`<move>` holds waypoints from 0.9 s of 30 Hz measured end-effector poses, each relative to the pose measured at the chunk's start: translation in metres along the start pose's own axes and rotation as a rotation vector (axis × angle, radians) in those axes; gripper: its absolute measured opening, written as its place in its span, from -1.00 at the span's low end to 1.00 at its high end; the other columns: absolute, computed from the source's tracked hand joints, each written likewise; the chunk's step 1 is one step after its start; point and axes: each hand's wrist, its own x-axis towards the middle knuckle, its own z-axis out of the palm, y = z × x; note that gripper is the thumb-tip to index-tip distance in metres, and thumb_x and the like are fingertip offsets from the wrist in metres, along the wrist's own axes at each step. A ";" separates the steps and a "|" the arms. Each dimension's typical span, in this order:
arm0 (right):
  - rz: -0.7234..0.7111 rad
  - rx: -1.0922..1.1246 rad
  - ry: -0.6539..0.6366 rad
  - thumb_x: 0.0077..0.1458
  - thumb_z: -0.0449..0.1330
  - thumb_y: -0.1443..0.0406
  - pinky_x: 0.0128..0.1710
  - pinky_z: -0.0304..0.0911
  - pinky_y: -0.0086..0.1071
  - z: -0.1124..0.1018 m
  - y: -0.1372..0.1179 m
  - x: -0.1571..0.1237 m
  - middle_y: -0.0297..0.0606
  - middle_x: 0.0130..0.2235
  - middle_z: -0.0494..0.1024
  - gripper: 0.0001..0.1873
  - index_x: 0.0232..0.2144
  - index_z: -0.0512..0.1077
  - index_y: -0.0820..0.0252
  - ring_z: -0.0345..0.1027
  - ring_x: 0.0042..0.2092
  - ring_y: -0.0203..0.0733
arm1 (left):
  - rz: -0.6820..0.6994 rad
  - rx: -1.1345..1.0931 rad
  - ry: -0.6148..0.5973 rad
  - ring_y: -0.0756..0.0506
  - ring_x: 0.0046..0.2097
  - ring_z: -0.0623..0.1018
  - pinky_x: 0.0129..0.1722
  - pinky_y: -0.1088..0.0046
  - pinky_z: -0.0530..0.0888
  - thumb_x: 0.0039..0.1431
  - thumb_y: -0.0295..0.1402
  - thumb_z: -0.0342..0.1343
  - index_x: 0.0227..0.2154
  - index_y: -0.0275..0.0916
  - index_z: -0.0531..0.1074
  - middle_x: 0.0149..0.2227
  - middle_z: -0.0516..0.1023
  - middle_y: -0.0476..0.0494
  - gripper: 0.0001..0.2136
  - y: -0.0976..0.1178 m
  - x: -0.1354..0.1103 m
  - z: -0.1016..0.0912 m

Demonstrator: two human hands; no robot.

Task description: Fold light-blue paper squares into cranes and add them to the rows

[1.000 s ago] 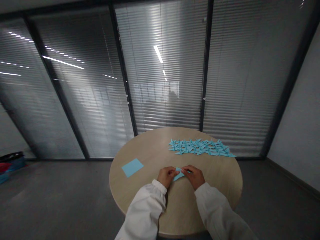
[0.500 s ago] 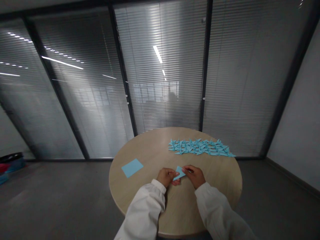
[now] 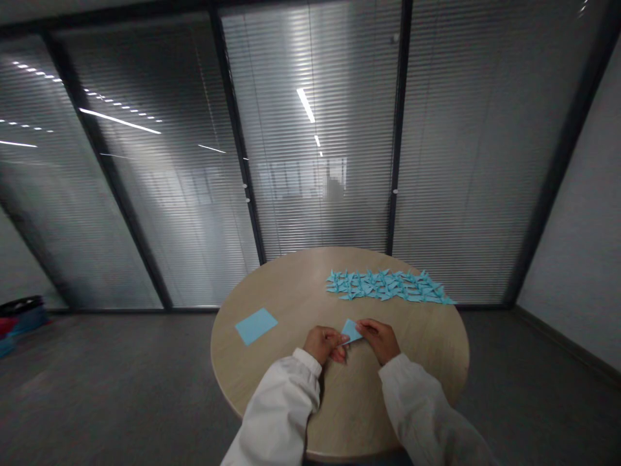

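Observation:
A small folded piece of light blue paper point(image 3: 351, 331) is held between my two hands above the round table. My left hand point(image 3: 326, 343) pinches its left edge, thumb on top and the other fingers curled below. At the paper's upper right edge, my right hand point(image 3: 381, 339) grips it between thumb and fingertips. Several folded blue paper cranes point(image 3: 385, 285) stand in close rows beyond my right hand. A flat blue sheet of paper point(image 3: 257, 326) lies to the left of my left hand.
The round wooden table point(image 3: 291, 278) stands before a glass partition with blinds point(image 3: 320, 213). A white wall point(image 3: 582, 246) rises on the right. On the floor at far left is a dark, blue and red object point(image 3: 24, 317), partly cut off.
The folded paper has turned slightly and shifted a little to the right in my fingers. My left fingers below it have dropped a bit. The cranes and flat sheet have stayed put.

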 end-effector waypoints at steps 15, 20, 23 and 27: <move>0.046 0.072 0.033 -0.17 0.15 0.05 -0.32 0.25 -0.36 -0.001 -0.008 -0.001 -0.24 -0.42 0.53 -0.65 -0.45 0.46 0.21 0.37 -0.35 -0.13 | 0.171 0.278 0.086 0.09 -0.72 0.25 -0.68 0.60 0.19 -0.05 -0.06 -0.04 -0.62 -0.31 0.37 -0.78 0.28 0.07 -0.63 0.005 -0.003 -0.001; 0.060 0.093 -0.016 -0.20 0.17 0.03 -0.32 0.25 -0.36 0.000 -0.009 -0.001 -0.23 -0.42 0.52 -0.62 -0.45 0.47 0.22 0.37 -0.35 -0.14 | 0.303 0.431 0.070 0.07 -0.63 0.30 -0.56 0.60 0.22 0.02 -0.06 -0.12 -0.65 -0.29 0.33 -0.72 0.33 0.05 -0.60 0.008 -0.008 0.000; 0.033 0.113 -0.069 -0.19 0.17 0.03 -0.32 0.25 -0.36 0.003 -0.011 -0.001 -0.24 -0.44 0.51 -0.63 -0.48 0.45 0.23 0.36 -0.36 -0.15 | 0.329 0.463 0.065 0.07 -0.61 0.30 -0.52 0.60 0.24 0.06 -0.07 -0.19 -0.68 -0.29 0.31 -0.71 0.33 0.04 -0.57 0.010 -0.009 0.000; -0.013 0.095 -0.122 -0.14 0.15 0.05 -0.33 0.25 -0.39 0.007 -0.017 -0.004 -0.24 -0.39 0.49 -0.63 -0.38 0.43 0.22 0.35 -0.34 -0.18 | 0.292 0.548 0.040 0.07 -0.63 0.28 -0.52 0.61 0.23 0.07 -0.05 -0.22 -0.68 -0.30 0.32 -0.73 0.30 0.05 -0.54 0.010 -0.010 -0.001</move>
